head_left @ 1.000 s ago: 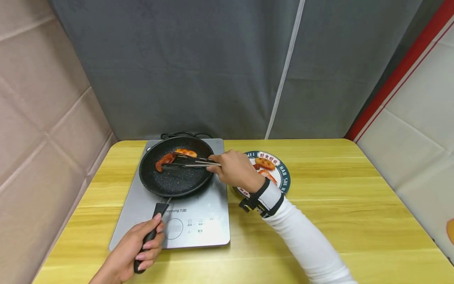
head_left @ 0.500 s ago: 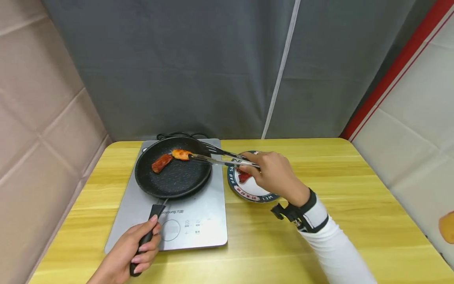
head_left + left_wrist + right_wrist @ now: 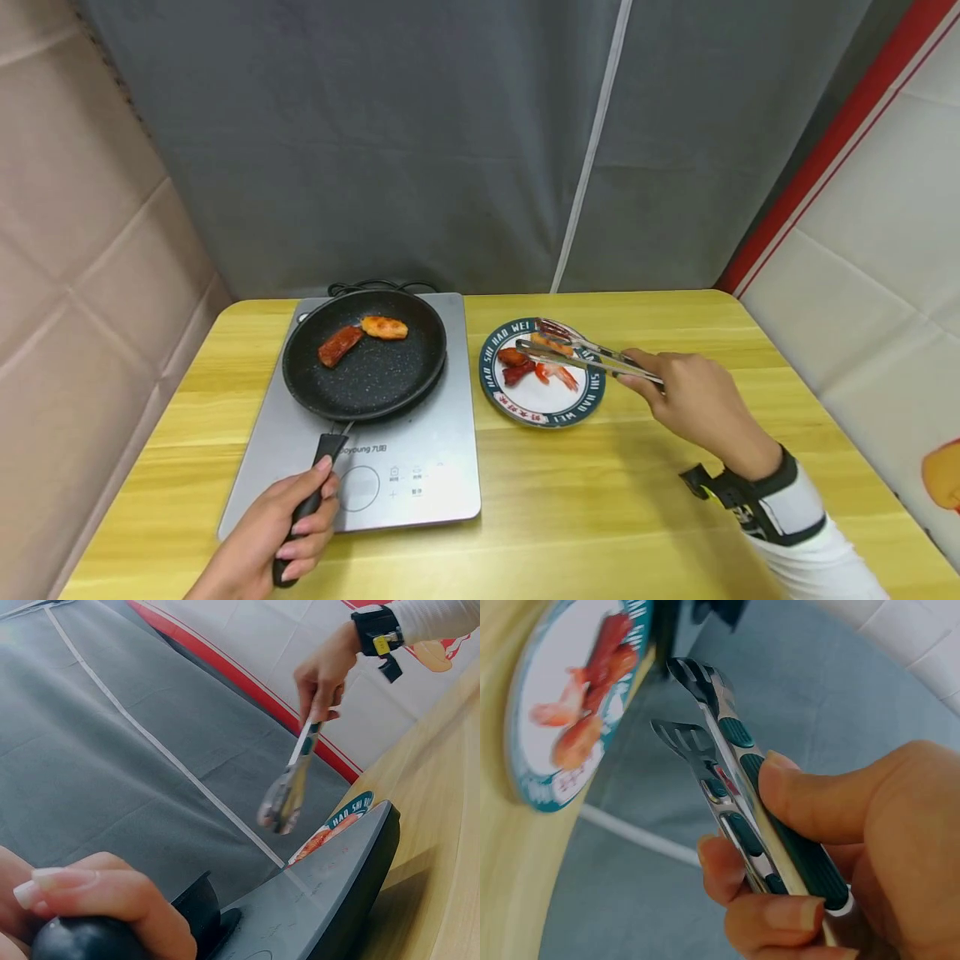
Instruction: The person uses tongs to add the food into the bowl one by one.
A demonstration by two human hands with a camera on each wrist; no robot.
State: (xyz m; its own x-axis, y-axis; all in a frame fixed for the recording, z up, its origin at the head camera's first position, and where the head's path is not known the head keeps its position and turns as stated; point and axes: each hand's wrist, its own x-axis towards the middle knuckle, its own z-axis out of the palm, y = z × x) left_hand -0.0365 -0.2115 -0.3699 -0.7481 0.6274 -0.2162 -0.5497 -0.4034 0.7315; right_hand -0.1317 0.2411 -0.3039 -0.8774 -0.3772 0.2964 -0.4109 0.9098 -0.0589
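Observation:
My left hand (image 3: 273,525) grips the black handle (image 3: 327,448) of a frying pan (image 3: 375,379). A reddish-brown piece of food (image 3: 340,346) and an orange piece like a chicken wing (image 3: 385,327) lie in the pan, near each other. My right hand (image 3: 697,408) holds metal tongs (image 3: 739,735) with dark green grips, its thumb on one arm and fingers on the other. Nothing shows between the slotted tips, which stand slightly apart. In the head view they overlap a round plate (image 3: 525,414) bearing a shrimp (image 3: 558,375) and several reddish pieces (image 3: 517,372).
The pan is on a silver induction cooker (image 3: 442,492) at the left of the wooden table (image 3: 570,517). Its black cord (image 3: 382,285) lies behind the pan. A grey curtain (image 3: 375,150) closes off the back, with padded walls at both sides.
The right hand has moved right with the tongs, from the pan to over the plate. The tongs have let go of the orange piece, which stays in the pan. The left hand keeps its grip.

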